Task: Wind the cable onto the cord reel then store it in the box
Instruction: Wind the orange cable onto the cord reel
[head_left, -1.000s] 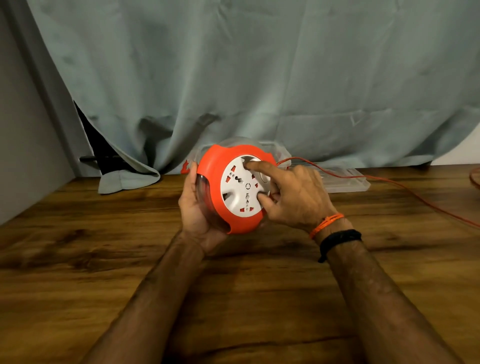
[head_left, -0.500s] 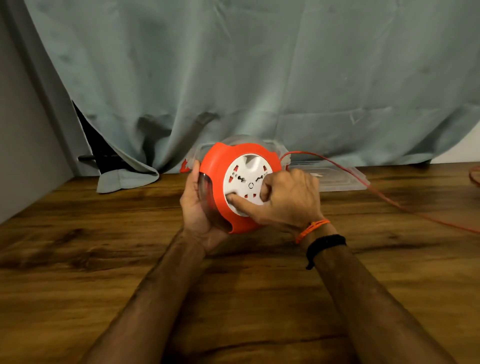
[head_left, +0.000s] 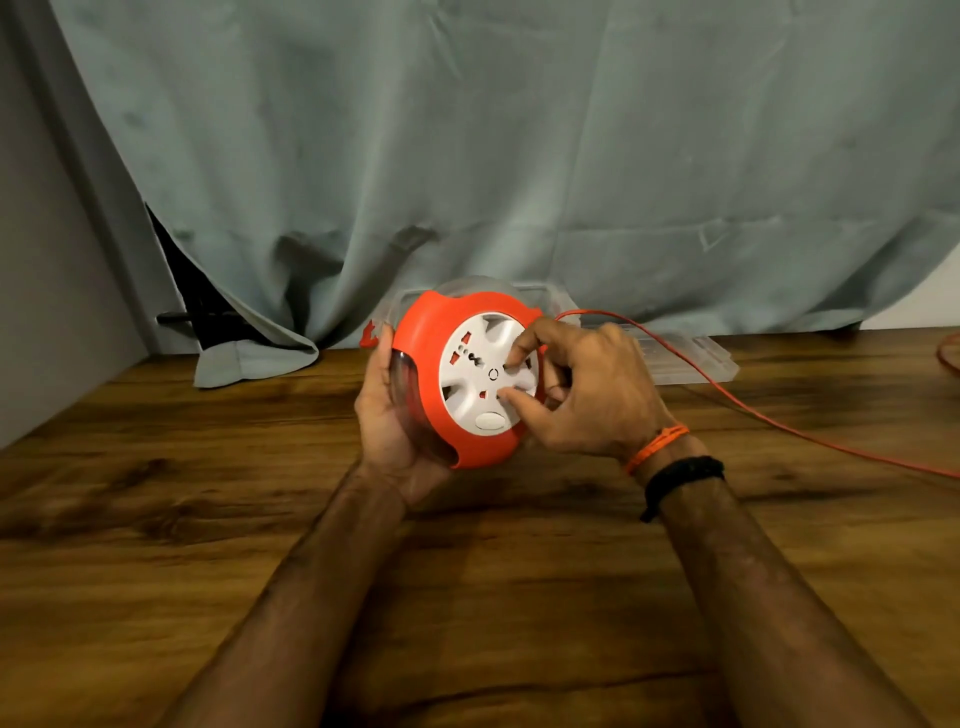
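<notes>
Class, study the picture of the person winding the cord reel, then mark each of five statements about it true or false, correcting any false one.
1. The left hand holds the cord reel from its left side. True.
2. The right hand rests flat on the table. False: its fingertips are on the reel's white face.
3. The orange cable trails off to the right across the table. True.
4. The reel lies inside the clear box. False: it is held in front of the box.
5. The right wrist is bare. False: it wears bands.

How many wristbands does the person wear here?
2, both on the right wrist: an orange thread band nearer the hand, a black band just behind it. The left wrist shows none.
</notes>
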